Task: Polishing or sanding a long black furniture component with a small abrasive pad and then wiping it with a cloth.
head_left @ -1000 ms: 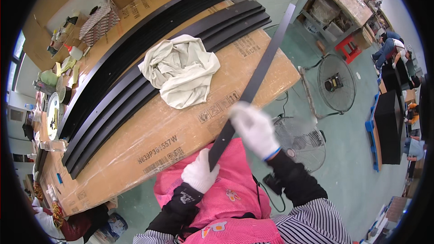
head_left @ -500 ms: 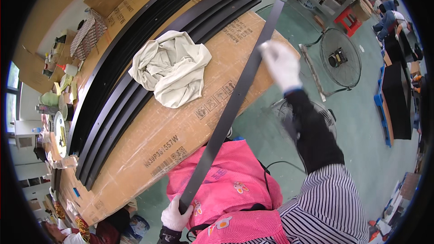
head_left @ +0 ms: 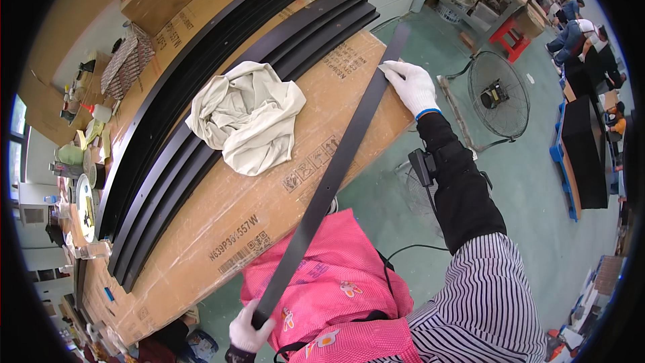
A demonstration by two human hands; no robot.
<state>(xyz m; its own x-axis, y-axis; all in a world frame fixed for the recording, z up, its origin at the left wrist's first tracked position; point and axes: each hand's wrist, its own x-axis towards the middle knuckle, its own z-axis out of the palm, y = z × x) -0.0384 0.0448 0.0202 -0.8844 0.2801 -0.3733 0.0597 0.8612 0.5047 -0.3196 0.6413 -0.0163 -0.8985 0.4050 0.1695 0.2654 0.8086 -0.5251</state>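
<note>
At the lower end of one dark strip (head_left: 327,191), the left hand (head_left: 252,328), white-gloved, has its fingers wrapped around the piece. One right hand (head_left: 410,86), likewise gloved, is pinched on the strip's edge near the upper end. The single strip slants between the two hands, passing in front of one pink apron (head_left: 322,275) and one cardboard sheet (head_left: 289,202); whether it touches the cardboard cannot be told. One crumpled pale cloth (head_left: 247,117) lies left of the strip, overlapping the nearer of two stacks of curved dark strips. This near stack (head_left: 322,33) shows at least three pieces; in the far stack (head_left: 222,37), the pieces lie too close to count. Farther out, to the right, are two fans, one plainly seen (head_left: 497,91) and one partly hidden behind the right forearm, and one red stool (head_left: 512,42).
</note>
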